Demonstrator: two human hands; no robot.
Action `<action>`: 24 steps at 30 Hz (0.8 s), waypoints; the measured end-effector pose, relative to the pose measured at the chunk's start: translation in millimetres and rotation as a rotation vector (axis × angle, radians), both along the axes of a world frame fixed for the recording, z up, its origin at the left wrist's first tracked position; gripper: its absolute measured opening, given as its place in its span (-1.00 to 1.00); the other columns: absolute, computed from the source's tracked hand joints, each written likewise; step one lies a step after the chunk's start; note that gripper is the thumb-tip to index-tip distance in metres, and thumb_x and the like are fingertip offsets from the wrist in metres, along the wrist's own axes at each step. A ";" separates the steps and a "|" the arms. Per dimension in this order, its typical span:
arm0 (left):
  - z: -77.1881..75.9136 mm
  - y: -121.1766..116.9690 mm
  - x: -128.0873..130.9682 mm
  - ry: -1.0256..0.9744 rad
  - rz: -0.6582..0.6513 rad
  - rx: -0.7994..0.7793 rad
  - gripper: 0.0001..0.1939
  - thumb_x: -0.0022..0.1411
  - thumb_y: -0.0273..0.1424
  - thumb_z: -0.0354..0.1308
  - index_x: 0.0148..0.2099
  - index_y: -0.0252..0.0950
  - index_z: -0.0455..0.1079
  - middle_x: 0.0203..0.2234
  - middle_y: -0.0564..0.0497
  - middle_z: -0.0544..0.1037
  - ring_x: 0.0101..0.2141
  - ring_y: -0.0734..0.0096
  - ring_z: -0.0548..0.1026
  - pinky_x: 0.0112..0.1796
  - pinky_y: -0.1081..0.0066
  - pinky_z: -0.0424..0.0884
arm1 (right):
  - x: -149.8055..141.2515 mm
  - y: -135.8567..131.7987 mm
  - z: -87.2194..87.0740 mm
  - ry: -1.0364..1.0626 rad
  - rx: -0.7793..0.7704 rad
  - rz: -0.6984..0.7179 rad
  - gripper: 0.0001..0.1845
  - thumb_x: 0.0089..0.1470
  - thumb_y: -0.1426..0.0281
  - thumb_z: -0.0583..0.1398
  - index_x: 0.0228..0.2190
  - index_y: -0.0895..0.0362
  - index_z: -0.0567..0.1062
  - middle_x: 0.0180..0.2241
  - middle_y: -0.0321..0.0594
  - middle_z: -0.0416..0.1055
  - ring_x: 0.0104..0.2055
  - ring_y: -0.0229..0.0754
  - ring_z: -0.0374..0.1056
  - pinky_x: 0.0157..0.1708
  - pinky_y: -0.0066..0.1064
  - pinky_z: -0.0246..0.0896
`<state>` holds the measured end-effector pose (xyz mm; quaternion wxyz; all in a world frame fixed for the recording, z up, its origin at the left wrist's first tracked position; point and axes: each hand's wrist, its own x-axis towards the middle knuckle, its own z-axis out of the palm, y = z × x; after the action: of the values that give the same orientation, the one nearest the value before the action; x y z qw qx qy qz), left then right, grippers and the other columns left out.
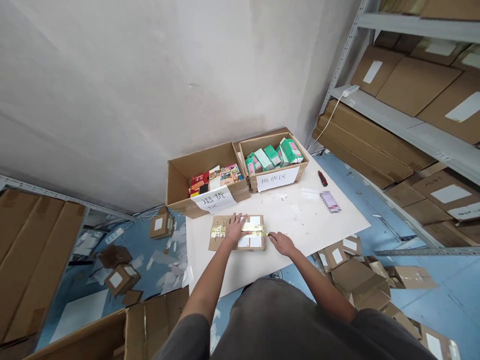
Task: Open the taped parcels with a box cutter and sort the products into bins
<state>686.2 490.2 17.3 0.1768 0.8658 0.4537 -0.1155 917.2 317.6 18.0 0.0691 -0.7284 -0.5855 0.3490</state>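
— On the desk (315, 225), is the box (243, 243) open?
— Not yet; at eight o'clock, seemingly taped. Left hand (235, 228) lies flat on top.
— Right hand (282, 244)?
— At box's three o'clock, grip around small knife (268, 235).

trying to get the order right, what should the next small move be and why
Perhaps draw the yellow tool held in the right hand along the shiny tape: it is at the box's right end, where the tape reaches, while the left hand rests on top.
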 end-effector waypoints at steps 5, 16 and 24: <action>-8.8 -5.2 -8.5 -0.106 0.002 0.061 -0.21 0.35 0.13 0.00 0.52 0.02 0.00 0.49 -0.04 0.05 0.48 -0.05 -0.24 0.39 -0.11 -0.22 | -7.4 -6.1 -4.7 -0.182 0.039 0.044 -0.46 0.43 0.07 -0.01 0.34 -0.15 0.26 0.02 -0.04 0.40 0.03 0.03 0.37 -0.14 -0.37 0.17; -19.6 -13.5 -12.6 -0.260 0.039 0.103 -0.27 0.38 0.08 0.00 0.49 0.00 0.08 0.46 -0.05 0.13 0.47 -0.09 -0.18 0.38 -0.16 -0.19 | 13.4 -8.8 5.9 -0.472 -0.128 -0.259 -0.43 0.45 0.06 -0.10 0.35 -0.06 0.22 0.00 0.06 0.39 -0.16 0.03 0.50 -0.20 -0.27 0.28; -17.1 -12.8 -12.0 -0.301 0.062 0.048 -0.19 0.33 0.12 0.05 0.51 0.02 0.02 0.47 -0.02 0.09 0.48 -0.10 -0.28 0.39 -0.14 -0.21 | -9.3 -30.5 -13.5 0.058 0.002 -0.471 -0.46 0.30 0.02 0.11 0.20 -0.04 0.36 -0.02 -0.11 0.53 0.01 0.06 0.47 -0.08 -0.23 0.36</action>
<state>674.2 477.4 0.2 0.2254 0.8629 0.4512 0.0319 907.9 287.1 4.4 0.1661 -0.8345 -0.3977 0.3434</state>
